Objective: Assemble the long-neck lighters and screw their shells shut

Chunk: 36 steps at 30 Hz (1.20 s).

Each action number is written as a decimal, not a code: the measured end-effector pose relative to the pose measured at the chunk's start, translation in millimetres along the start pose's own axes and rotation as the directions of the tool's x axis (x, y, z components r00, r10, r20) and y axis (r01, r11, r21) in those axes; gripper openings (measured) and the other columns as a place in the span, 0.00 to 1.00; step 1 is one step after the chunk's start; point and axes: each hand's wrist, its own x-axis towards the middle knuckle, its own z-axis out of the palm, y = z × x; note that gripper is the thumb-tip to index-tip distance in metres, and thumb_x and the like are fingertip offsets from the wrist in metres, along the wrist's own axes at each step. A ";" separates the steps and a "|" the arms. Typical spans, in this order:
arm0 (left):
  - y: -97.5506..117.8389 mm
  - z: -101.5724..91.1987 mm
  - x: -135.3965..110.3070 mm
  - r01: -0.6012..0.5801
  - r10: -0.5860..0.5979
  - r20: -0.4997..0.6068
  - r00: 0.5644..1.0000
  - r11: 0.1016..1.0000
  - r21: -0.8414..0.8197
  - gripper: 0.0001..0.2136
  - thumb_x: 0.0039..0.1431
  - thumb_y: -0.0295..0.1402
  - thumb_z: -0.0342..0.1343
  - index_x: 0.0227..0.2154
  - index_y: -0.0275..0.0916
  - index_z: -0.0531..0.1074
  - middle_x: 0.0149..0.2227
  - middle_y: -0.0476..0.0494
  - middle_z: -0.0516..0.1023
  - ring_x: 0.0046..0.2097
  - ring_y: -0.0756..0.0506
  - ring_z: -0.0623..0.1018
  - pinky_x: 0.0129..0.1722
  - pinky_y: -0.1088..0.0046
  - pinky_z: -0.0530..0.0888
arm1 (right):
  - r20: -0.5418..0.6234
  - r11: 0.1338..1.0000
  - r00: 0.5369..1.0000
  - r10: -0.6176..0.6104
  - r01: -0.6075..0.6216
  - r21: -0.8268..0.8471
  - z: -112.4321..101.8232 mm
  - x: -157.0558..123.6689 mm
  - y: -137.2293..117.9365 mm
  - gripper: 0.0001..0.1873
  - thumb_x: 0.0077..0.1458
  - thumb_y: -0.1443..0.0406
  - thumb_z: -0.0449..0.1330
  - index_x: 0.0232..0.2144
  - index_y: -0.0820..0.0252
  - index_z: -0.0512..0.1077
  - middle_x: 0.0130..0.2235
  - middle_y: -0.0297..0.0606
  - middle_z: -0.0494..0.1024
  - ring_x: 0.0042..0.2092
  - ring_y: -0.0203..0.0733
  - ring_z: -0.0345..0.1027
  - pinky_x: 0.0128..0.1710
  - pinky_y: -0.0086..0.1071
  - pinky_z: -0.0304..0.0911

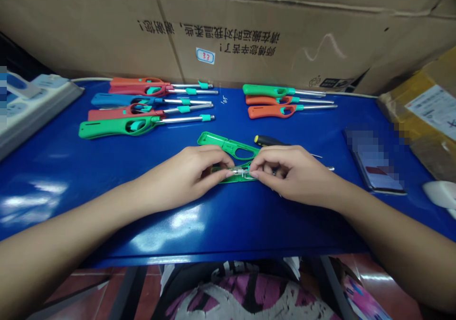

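Note:
On the blue table [107,206] my left hand [192,170] and my right hand [288,173] meet over an opened green lighter half-shell [235,176]. Both pinch a small clear and metal inner part [239,171] lying in it, fingers closed on it from either side. Just behind lies the other green shell half [228,145] with its trigger loop. A black-handled screwdriver [270,141] rests behind my right hand, its shaft partly hidden.
Several long-nosed lighters [142,104] in red, blue and green lie at the back left, three more lighters [281,100] at the back right. Cardboard boxes [249,30] wall the far edge. A phone [377,161] lies right, a power strip [32,104] left.

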 end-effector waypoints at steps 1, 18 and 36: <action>0.3 0.0 -0.1 -0.001 0.001 -0.002 1.000 1.000 -0.002 0.10 0.70 0.36 0.52 0.45 0.39 0.77 0.43 0.47 0.81 0.45 0.47 0.79 0.46 0.72 0.72 | 0.000 1.000 1.000 0.001 -0.001 -0.002 -0.1 -0.1 -0.1 0.04 0.59 0.68 0.61 0.33 0.60 0.76 0.25 0.28 0.71 0.25 0.29 0.62 0.28 0.26 0.59; 1.4 2.1 -2.8 -0.103 0.101 -0.063 0.993 0.994 -0.023 0.10 0.68 0.34 0.56 0.47 0.38 0.78 0.41 0.46 0.78 0.40 0.50 0.79 0.42 0.77 0.73 | -0.021 0.996 0.996 -0.088 0.088 -0.024 1.1 -0.5 0.1 0.04 0.61 0.70 0.60 0.33 0.62 0.76 0.29 0.30 0.73 0.27 0.28 0.63 0.29 0.24 0.61; 1.0 7.6 -3.1 -0.151 0.138 -0.214 0.967 0.988 -0.045 0.11 0.68 0.32 0.56 0.47 0.36 0.80 0.40 0.43 0.80 0.40 0.50 0.79 0.42 0.77 0.74 | -0.164 0.977 0.965 -0.207 0.196 -0.080 4.4 -0.6 2.4 0.05 0.62 0.71 0.60 0.34 0.64 0.77 0.28 0.33 0.73 0.27 0.29 0.63 0.26 0.24 0.59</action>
